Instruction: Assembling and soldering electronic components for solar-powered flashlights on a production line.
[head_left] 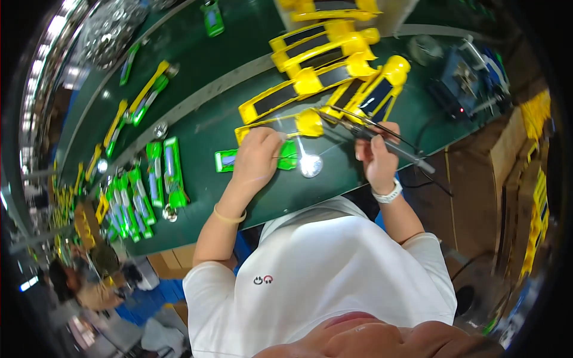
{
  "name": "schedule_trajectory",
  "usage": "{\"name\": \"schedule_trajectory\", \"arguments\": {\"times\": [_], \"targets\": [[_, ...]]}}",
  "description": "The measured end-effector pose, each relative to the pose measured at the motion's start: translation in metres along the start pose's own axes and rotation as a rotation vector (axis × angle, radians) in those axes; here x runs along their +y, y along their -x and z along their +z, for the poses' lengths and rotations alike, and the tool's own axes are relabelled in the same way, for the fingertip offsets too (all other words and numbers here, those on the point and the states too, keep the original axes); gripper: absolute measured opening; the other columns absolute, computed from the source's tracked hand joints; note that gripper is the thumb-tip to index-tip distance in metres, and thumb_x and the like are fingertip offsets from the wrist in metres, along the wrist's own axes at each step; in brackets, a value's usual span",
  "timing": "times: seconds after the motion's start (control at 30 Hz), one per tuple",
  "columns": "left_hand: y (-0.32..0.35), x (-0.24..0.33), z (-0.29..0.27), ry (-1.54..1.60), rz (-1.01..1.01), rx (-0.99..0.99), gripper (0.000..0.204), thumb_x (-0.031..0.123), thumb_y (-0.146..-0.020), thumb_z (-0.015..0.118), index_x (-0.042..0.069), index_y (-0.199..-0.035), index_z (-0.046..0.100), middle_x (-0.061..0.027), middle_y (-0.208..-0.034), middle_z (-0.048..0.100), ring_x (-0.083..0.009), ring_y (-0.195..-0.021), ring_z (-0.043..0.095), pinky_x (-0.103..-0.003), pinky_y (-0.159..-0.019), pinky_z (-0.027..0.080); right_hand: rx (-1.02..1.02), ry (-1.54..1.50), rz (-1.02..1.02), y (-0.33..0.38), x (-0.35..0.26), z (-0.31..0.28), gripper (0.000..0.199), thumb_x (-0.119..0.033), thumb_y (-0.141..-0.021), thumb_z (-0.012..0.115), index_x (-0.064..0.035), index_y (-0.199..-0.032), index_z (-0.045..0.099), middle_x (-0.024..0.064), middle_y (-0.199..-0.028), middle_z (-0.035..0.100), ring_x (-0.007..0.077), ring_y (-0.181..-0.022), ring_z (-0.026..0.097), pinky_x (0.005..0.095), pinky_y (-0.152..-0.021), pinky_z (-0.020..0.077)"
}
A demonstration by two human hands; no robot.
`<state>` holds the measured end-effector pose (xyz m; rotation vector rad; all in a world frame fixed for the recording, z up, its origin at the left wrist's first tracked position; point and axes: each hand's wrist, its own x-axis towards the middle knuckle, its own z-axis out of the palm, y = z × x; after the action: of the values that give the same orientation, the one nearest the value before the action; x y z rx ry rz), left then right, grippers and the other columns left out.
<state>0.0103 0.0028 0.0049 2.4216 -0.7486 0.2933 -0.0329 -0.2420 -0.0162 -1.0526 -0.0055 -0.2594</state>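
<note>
My left hand (255, 160) is closed, its fingers curled down over a green-cased module (225, 160) and the near edge of a yellow frame (307, 123). What its fingertips hold is hidden; a thin dark wire shows beside them. My right hand (381, 160) grips a soldering iron (412, 158) with a grey handle, its tip pointing left toward the yellow frame. Another thin dark rod runs alongside the iron; I cannot make out its kind. A shiny round disc (310, 166) lies on the green bench (262, 206) between my hands.
More yellow frames with dark panels (325, 77) are piled behind my hands. Several green modules (128, 203) lie at the left. A blue soldering station (462, 83) stands at the right, a dark cord near it. Clear bags of metal discs (110, 36) sit far left.
</note>
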Motion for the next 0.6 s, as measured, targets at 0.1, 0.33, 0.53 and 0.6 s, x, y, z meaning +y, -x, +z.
{"name": "schedule_trajectory", "arguments": {"times": [0.1, 0.33, 0.53, 0.6], "targets": [[0.004, 0.004, -0.01, 0.112, -0.117, -0.108, 0.011, 0.008, -0.077, 0.063, 0.005, -0.087, 0.064, -0.0112, -0.082, 0.06, -0.0296, -0.082, 0.057, -0.038, -0.072, 0.047, -0.049, 0.092, 0.063, -0.002, -0.01, 0.004, 0.028, -0.016, -0.085, 0.063, -0.0082, -0.098, 0.039, 0.0052, -0.072, 0.051, 0.0091, -0.05, 0.047, 0.0209, -0.042, 0.0392], [0.005, 0.006, -0.013, 0.138, -0.228, -0.166, 0.006, 0.008, -0.078, 0.064, 0.005, -0.083, 0.062, -0.0097, -0.082, 0.063, -0.0277, -0.077, 0.06, -0.036, -0.069, 0.048, -0.116, 0.255, 0.017, -0.01, -0.001, 0.019, 0.028, -0.01, -0.087, 0.061, -0.0036, -0.099, 0.037, 0.0059, -0.078, 0.053, 0.0083, -0.057, 0.049, 0.0214, -0.056, 0.0437], [0.008, 0.018, -0.001, 0.07, -0.15, -0.032, 0.006, 0.009, -0.078, 0.064, 0.006, -0.083, 0.06, -0.0085, -0.083, 0.06, -0.0281, -0.08, 0.057, -0.036, -0.07, 0.047, -0.264, 0.398, 0.038, -0.009, 0.021, 0.014, 0.017, -0.01, -0.087, 0.062, 0.0016, -0.094, 0.052, 0.0032, -0.091, 0.046, 0.0087, -0.079, 0.047, 0.0209, -0.069, 0.0383], [0.009, 0.016, 0.0, 0.036, -0.188, -0.03, 0.006, 0.008, -0.078, 0.064, 0.006, -0.083, 0.061, -0.0085, -0.082, 0.06, -0.028, -0.079, 0.057, -0.036, -0.069, 0.047, -0.205, 0.233, 0.06, -0.006, 0.017, 0.02, 0.02, -0.007, -0.088, 0.058, -0.0006, -0.099, 0.042, 0.0086, -0.088, 0.05, 0.0114, -0.067, 0.05, 0.0235, -0.066, 0.0438]]}}
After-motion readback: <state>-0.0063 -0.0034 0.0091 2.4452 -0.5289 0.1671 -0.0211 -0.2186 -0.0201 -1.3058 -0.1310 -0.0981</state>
